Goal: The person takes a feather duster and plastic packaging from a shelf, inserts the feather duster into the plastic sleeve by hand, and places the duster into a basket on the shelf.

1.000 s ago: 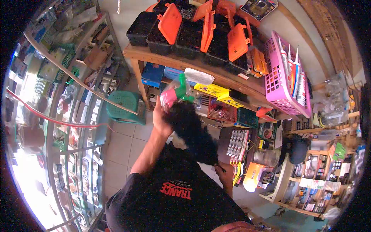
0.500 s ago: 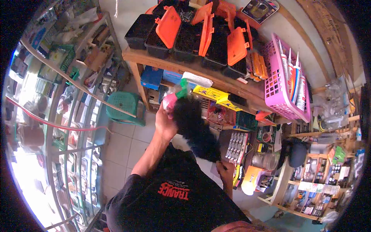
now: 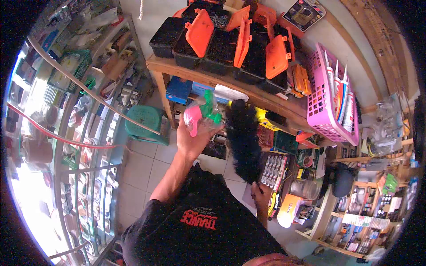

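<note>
My left hand (image 3: 191,141) is raised in front of the shelf, closed round a clear plastic bag (image 3: 205,126). Inside it show a pink piece (image 3: 192,119) and bright green pieces (image 3: 207,104), whose exact kind I cannot make out. A fluffy black duster (image 3: 244,142) stands nearly upright to the right of the bag, a small gap between them. Lower right, my right hand (image 3: 262,193) is closed round the duster's bottom end; the handle is mostly hidden in the fingers.
Black bins with orange lids (image 3: 199,33) line the wooden shelf (image 3: 213,71), beside a pink basket (image 3: 316,102) of sealant tubes. A green stool (image 3: 144,122) is on the tiled floor. Glass-fronted shelving (image 3: 84,164) runs along the left; more stocked shelves (image 3: 364,177) stand right.
The duster has moved right, off the bag it was partly covering, and now stands more upright. More of the bag shows. Both hands keep their hold.
</note>
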{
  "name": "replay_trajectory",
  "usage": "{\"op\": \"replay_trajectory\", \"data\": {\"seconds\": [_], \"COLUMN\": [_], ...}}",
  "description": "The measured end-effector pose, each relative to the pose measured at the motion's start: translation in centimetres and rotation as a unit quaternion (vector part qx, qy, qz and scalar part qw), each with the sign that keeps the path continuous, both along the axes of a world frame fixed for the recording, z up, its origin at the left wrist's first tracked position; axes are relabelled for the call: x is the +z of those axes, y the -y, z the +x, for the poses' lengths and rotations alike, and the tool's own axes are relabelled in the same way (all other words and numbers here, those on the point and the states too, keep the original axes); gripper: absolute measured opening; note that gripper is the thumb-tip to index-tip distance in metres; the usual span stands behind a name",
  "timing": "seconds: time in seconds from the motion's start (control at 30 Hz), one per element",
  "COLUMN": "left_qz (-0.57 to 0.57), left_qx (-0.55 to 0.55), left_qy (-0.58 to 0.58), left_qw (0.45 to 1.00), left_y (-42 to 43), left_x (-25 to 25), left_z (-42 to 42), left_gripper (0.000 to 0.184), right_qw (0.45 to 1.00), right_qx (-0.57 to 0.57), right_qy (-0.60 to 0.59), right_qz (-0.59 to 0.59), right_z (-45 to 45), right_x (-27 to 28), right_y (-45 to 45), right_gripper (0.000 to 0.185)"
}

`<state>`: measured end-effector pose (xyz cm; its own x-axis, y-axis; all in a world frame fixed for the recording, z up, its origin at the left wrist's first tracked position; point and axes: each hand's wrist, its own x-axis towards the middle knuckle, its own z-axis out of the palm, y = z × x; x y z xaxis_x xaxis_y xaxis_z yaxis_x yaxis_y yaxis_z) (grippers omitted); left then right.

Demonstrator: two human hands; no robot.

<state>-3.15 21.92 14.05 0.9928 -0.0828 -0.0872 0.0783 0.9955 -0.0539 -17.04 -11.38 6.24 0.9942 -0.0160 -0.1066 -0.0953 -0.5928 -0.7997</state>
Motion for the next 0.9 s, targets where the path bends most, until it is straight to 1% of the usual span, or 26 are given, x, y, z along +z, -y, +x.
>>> {"op": "replay_trajectory", "data": {"seconds": [0.03, 0.1, 0.13, 0.17, 0.2, 0.27, 0.3, 0.37, 0.4, 0.47, 0.5, 0.57, 0.6, 0.67, 0.7, 0.73, 0.77, 0.8, 0.83, 0.87, 0.9], "left_qz": [0.027, 0.081, 0.058, -0.032, -0.123, -0.014, 0.027, 0.109, 0.163, 0.245, 0.286, 0.318, 0.336, 0.466, 0.571, 0.667, 0.564, 0.449, 0.327, 0.490, 0.511], "left_qx": [-0.013, -0.041, -0.041, -0.049, -0.054, -0.017, -0.007, 0.010, 0.022, 0.059, 0.077, 0.070, 0.072, 0.091, 0.107, 0.120, 0.109, 0.098, 0.083, 0.102, 0.108], "left_qy": [-0.012, -0.034, 0.028, 0.087, 0.144, 0.076, 0.050, -0.002, -0.042, -0.065, -0.077, -0.068, -0.056, -0.033, -0.022, -0.011, -0.009, -0.006, -0.004, -0.014, -0.005], "left_qw": [0.999, 0.995, 0.997, 0.995, 0.980, 0.997, 0.998, 0.994, 0.986, 0.965, 0.952, 0.943, 0.937, 0.880, 0.813, 0.735, 0.819, 0.888, 0.941, 0.866, 0.853], "left_y": [-0.2, -0.7, -0.6, -0.5, -0.4, -0.7, -0.5, 0.2, 0.4, 0.3, 0.3, 0.1, -0.1, -0.4, -0.4, -0.3, -0.1, 0.1, 0.3, 0.2, 0.2], "left_x": [-0.1, -1.2, -2.6, -2.9, -2.9, -4.2, -3.7, -1.1, 0.7, -0.4, -1.3, -3.5, -3.6, -3.5, -3.4, -2.8, -3.0, -3.4, -3.1, -2.4, -2.2], "left_z": [0.0, 0.1, 0.0, 0.2, 0.6, 0.4, 0.4, 0.5, 0.0, 0.2, 0.4, 0.7, 0.8, 0.7, 0.5, 0.3, 0.3, 0.5, 0.5, 0.2, 0.2], "left_gripper": [0.060, 0.063, 0.066, 0.067, 0.068, 0.070, 0.070, 0.069, 0.070, 0.071, 0.071, 0.073, 0.074, 0.077, 0.079, 0.081, 0.083, 0.085, 0.087, 0.093, 0.095], "right_qw": [0.999, 0.998, 0.998, 0.998, 0.998, 0.990, 0.995, 0.994, 0.996, 0.989, 0.992, 0.995, 0.996, 0.994, 0.995, 0.995, 0.995, 0.995, 0.995, 0.995, 0.995], "right_qx": [0.038, 0.066, 0.057, 0.049, 0.022, -0.034, 0.012, 0.102, 0.058, -0.029, 0.002, 0.061, 0.036, -0.014, 0.000, 0.012, 0.025, 0.036, 0.047, 0.058, 0.035], "right_qy": [0.003, -0.004, -0.016, -0.028, -0.054, -0.106, -0.074, -0.007, -0.040, -0.106, -0.091, -0.058, -0.061, -0.068, -0.069, -0.071, -0.071, -0.069, -0.067, -0.065, -0.076], "right_qz": [-0.019, -0.025, -0.013, -0.001, 0.029, 0.087, 0.067, 0.026, 0.051, 0.101, 0.084, 0.050, 0.061, 0.083, 0.077, 0.071, 0.065, 0.060, 0.054, 0.049, 0.062], "right_z": [-0.1, -0.1, 0.3, 0.4, 0.3, 0.2, 0.5, 1.0, 0.9, 0.5, 0.5, 0.7, 0.8, 1.1, 0.9, 0.5, 0.3, 0.6, 0.8, 0.9, 1.0], "right_x": [0.0, 0.1, 2.4, 3.9, 4.3, 4.9, 5.3, 6.1, 5.8, 4.7, 4.3, 4.0, 4.5, 5.8, 5.1, 3.9, 3.2, 3.9, 5.1, 5.9, 6.0], "right_y": [0.0, -0.2, -2.1, -3.5, -4.1, -4.9, -5.2, -5.8, -5.7, -5.4, -5.2, -4.6, -4.9, -5.8, -5.5, -4.8, -4.4, -4.7, -5.3, -5.7, -5.9], "right_gripper": [0.030, 0.029, 0.029, 0.028, 0.028, 0.029, 0.030, 0.032, 0.033, 0.035, 0.035, 0.036, 0.035, 0.034, 0.034, 0.034, 0.034, 0.034, 0.033, 0.033, 0.032]}}
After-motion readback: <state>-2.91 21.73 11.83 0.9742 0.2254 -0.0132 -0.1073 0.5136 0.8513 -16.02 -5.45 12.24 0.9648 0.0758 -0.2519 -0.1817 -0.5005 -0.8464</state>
